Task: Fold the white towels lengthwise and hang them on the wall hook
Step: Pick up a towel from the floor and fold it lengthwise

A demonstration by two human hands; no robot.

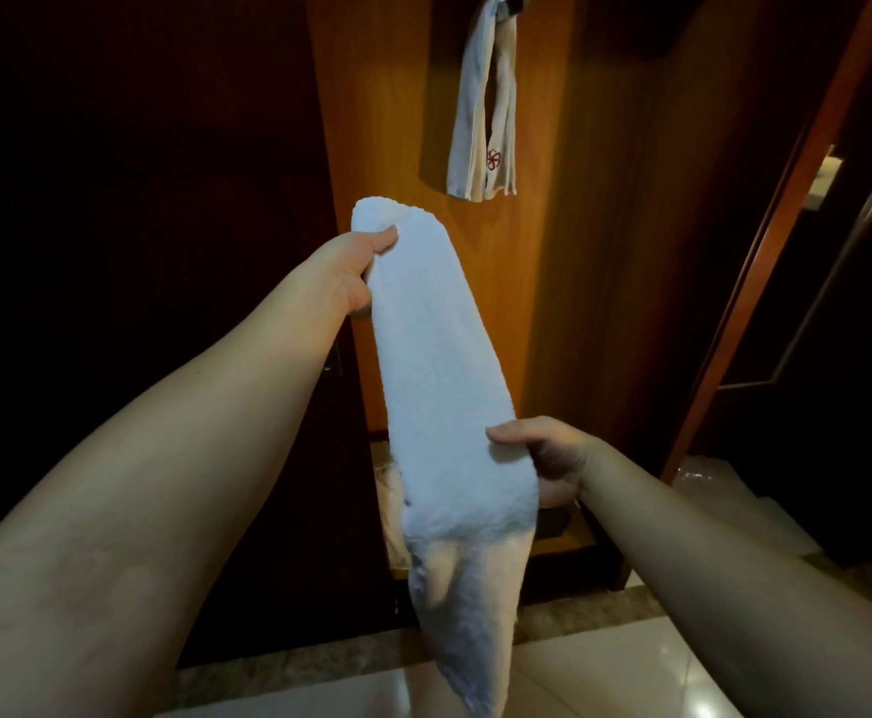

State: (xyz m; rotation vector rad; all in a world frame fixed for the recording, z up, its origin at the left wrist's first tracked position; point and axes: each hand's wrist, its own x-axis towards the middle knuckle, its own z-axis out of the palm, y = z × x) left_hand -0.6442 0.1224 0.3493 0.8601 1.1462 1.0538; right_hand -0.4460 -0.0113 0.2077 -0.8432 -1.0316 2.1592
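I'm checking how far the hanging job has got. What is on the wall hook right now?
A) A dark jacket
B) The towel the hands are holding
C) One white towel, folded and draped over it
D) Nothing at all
C: a folded white towel with a red emblem already hangs from the wall hook, while the left hand and right hand hold a second towel below it.

Single head-mounted wide-angle view, looking forward and down along both forearms. Close on the left hand (359, 272) and right hand (548, 458); orange-brown wooden wall panel (548, 251) just beyond, pale glossy floor tiles (605, 665) at bottom edge.
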